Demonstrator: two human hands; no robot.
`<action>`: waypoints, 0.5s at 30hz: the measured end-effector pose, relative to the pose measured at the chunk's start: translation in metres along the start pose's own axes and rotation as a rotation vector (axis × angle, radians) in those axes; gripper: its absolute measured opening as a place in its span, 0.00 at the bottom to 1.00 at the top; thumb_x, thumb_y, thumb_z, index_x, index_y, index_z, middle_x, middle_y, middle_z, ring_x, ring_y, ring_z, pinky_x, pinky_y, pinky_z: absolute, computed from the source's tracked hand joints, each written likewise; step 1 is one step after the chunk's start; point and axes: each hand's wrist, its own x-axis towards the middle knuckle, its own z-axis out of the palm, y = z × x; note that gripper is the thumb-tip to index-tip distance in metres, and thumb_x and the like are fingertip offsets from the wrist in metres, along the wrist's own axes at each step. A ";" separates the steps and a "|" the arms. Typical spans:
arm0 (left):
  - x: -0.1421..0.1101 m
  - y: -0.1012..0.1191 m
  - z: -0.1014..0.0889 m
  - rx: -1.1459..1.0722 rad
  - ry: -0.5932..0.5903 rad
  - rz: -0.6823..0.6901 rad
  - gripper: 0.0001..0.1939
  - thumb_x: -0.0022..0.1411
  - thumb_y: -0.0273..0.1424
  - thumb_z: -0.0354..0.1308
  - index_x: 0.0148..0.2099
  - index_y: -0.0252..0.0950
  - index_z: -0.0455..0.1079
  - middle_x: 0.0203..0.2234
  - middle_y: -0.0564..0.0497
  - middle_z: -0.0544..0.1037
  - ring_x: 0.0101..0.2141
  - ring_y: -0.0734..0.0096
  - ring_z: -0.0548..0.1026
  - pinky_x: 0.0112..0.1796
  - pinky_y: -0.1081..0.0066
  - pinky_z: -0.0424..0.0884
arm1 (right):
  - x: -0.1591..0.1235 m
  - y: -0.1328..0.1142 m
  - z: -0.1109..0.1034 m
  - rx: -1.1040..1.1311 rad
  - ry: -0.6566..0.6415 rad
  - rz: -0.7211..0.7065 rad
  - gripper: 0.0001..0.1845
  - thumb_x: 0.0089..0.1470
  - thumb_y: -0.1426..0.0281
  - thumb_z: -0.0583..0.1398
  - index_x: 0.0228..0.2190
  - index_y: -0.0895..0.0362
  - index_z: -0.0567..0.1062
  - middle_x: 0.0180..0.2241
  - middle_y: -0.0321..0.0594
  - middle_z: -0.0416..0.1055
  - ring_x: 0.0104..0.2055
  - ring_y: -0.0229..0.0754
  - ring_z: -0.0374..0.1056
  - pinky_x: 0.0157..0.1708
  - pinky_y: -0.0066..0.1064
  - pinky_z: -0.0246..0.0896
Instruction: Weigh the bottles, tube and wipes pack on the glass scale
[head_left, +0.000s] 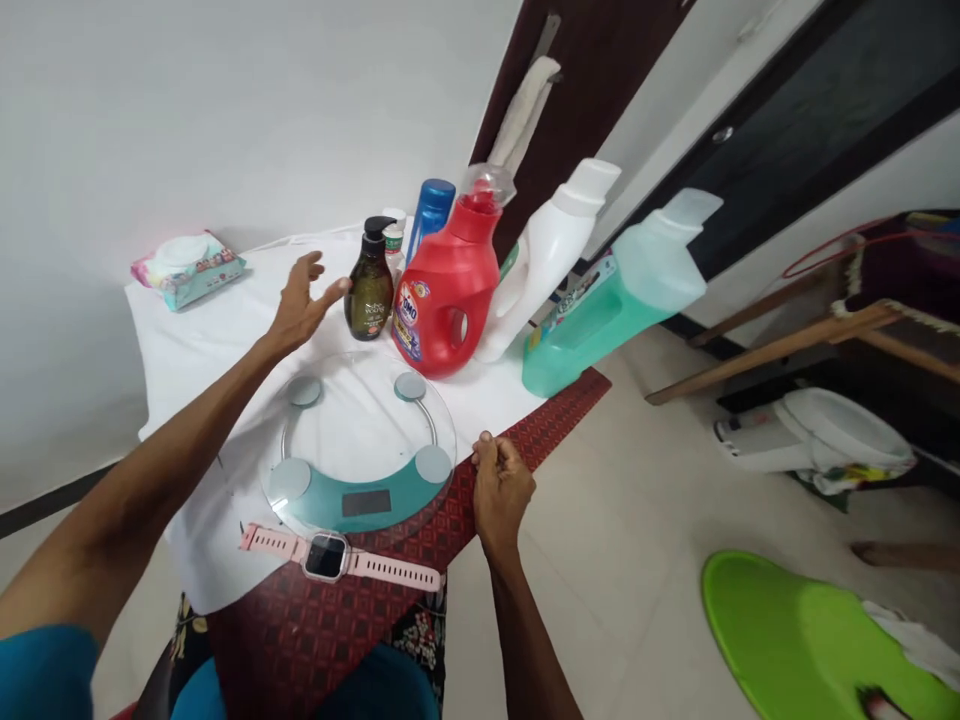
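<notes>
My left hand (300, 305) reaches out over the white cloth (191, 350) with fingers spread, its thumb tip close to or touching a dark olive pump bottle (369, 285). It holds nothing. My right hand (499, 490) rests at the table's near edge with fingers curled in; nothing shows in it. Between the hands lies a round glass bathroom scale (360, 445). A pink-strapped smartwatch (330, 555) lies flat in front of the scale. Beside the pump bottle stands a red detergent jug (442, 300).
Behind stand a blue bottle (431, 210), a small white bottle (394, 240), a white jug (551, 255) and a teal jug (615, 305). A wipes pack (187, 268) lies at the far left. A red patterned cloth (420, 550) covers the table's front. A green object (810, 645) lies on the floor.
</notes>
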 end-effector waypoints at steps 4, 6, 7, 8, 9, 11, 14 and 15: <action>0.012 0.022 0.027 0.048 -0.137 0.018 0.42 0.58 0.57 0.69 0.63 0.35 0.67 0.60 0.35 0.77 0.57 0.50 0.77 0.55 0.60 0.74 | 0.000 -0.001 0.001 0.056 0.005 -0.004 0.31 0.66 0.40 0.54 0.26 0.52 0.72 0.27 0.38 0.77 0.29 0.43 0.69 0.36 0.35 0.60; 0.015 0.028 0.034 0.108 -0.132 -0.018 0.34 0.56 0.51 0.72 0.56 0.35 0.71 0.52 0.40 0.81 0.51 0.52 0.78 0.49 0.61 0.75 | 0.001 0.000 0.002 0.062 0.003 -0.014 0.30 0.67 0.42 0.54 0.27 0.52 0.73 0.27 0.37 0.77 0.28 0.42 0.68 0.35 0.35 0.59; 0.015 0.031 0.037 0.127 -0.109 -0.038 0.30 0.55 0.49 0.73 0.52 0.36 0.71 0.48 0.41 0.81 0.48 0.53 0.78 0.48 0.61 0.75 | 0.002 0.000 0.002 0.053 0.007 -0.023 0.30 0.67 0.42 0.54 0.26 0.52 0.73 0.26 0.37 0.77 0.28 0.42 0.68 0.35 0.35 0.59; 0.015 0.032 0.040 0.132 -0.072 -0.061 0.28 0.54 0.47 0.74 0.49 0.36 0.71 0.45 0.43 0.81 0.46 0.54 0.78 0.46 0.61 0.75 | 0.003 0.000 0.002 0.041 0.012 -0.034 0.29 0.67 0.43 0.54 0.26 0.52 0.73 0.26 0.37 0.77 0.28 0.42 0.68 0.35 0.35 0.59; 0.015 0.033 0.042 0.121 -0.025 -0.083 0.26 0.53 0.45 0.75 0.47 0.36 0.71 0.43 0.44 0.81 0.44 0.54 0.78 0.45 0.61 0.75 | 0.004 0.001 0.003 0.029 0.017 -0.049 0.29 0.66 0.44 0.54 0.25 0.52 0.72 0.25 0.37 0.76 0.28 0.42 0.68 0.35 0.35 0.58; 0.012 0.032 0.044 0.048 0.075 -0.116 0.25 0.51 0.42 0.76 0.43 0.37 0.70 0.40 0.45 0.80 0.42 0.55 0.78 0.44 0.60 0.75 | 0.006 0.002 0.004 0.014 0.032 -0.075 0.28 0.66 0.45 0.54 0.24 0.52 0.71 0.24 0.37 0.75 0.27 0.42 0.68 0.35 0.35 0.58; 0.001 0.028 0.032 -0.120 0.189 -0.056 0.25 0.50 0.42 0.78 0.43 0.37 0.70 0.39 0.46 0.79 0.40 0.58 0.77 0.44 0.60 0.76 | 0.009 0.004 0.005 -0.002 0.050 -0.102 0.27 0.66 0.47 0.54 0.24 0.51 0.70 0.22 0.35 0.72 0.26 0.41 0.65 0.34 0.35 0.56; -0.005 0.027 0.023 -0.156 0.195 -0.007 0.25 0.51 0.43 0.78 0.44 0.38 0.71 0.39 0.46 0.79 0.40 0.58 0.77 0.43 0.60 0.76 | 0.010 0.004 0.006 -0.005 0.055 -0.110 0.27 0.66 0.47 0.54 0.24 0.51 0.70 0.21 0.35 0.71 0.25 0.41 0.65 0.33 0.35 0.55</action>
